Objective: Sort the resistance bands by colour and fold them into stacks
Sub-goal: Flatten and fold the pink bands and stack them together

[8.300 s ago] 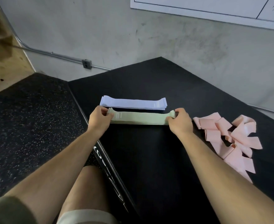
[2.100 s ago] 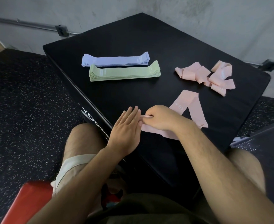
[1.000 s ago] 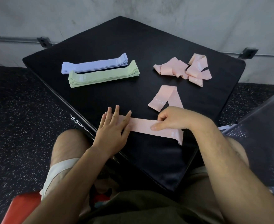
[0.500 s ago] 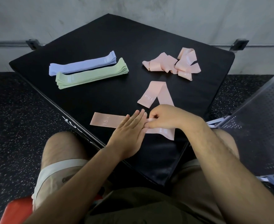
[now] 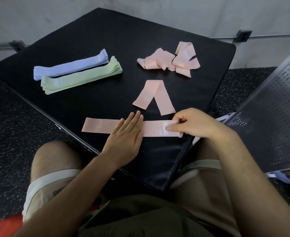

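Though faint, "15" on pink band (image 5: 152,130)

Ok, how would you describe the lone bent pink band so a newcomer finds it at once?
Start at the black padded platform and look at its right half, between the tangled pink heap at the far side and the flat pink band along the near edge. The lone pink band lies there untouched. Unlike both neighbours, it is bent once into an upside-down V.

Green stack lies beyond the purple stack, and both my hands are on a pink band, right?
Not quite. The head view shows the green stack nearer you than the purple stack; the left hand and right hand are on a pink band.
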